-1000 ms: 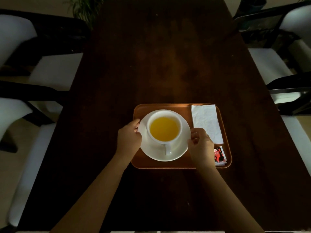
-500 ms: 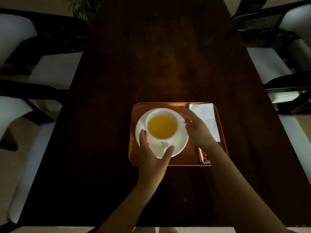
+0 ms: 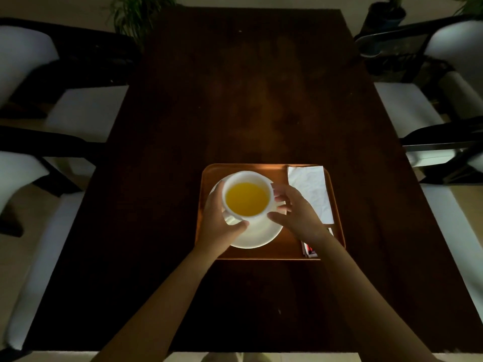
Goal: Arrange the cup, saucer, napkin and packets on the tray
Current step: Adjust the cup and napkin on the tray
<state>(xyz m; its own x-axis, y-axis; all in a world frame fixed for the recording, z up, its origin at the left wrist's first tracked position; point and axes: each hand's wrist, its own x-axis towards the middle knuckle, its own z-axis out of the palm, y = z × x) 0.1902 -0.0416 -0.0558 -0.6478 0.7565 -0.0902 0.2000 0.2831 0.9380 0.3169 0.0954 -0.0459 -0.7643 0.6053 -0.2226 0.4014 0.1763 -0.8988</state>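
Observation:
A white cup (image 3: pixel 245 176) full of yellow liquid is tilted slightly above the left part of its white saucer (image 3: pixel 258 236), which lies on the orange-brown tray (image 3: pixel 288 242). My left hand (image 3: pixel 219 226) wraps the cup from the left, thumb across its near side by the handle. My right hand (image 3: pixel 298 212) curls against the cup's right side, fingertips and thumb touching it. A folded white napkin (image 3: pixel 311 192) lies along the tray's right side. The red and white packets (image 3: pixel 308 250) sit at the tray's near right corner, partly hidden by my right wrist.
The tray rests near the front of a long dark wooden table (image 3: pixel 243 100). White-cushioned dark chairs stand on the left (image 3: pixel 86 113) and right (image 3: pixel 402 108). Potted plants (image 3: pixel 138 11) stand beyond the far end.
My left hand moved from the handle at the near side to the cup's left. The cup has come up off the saucer's middle and shifted left, its handle turned toward the near left.

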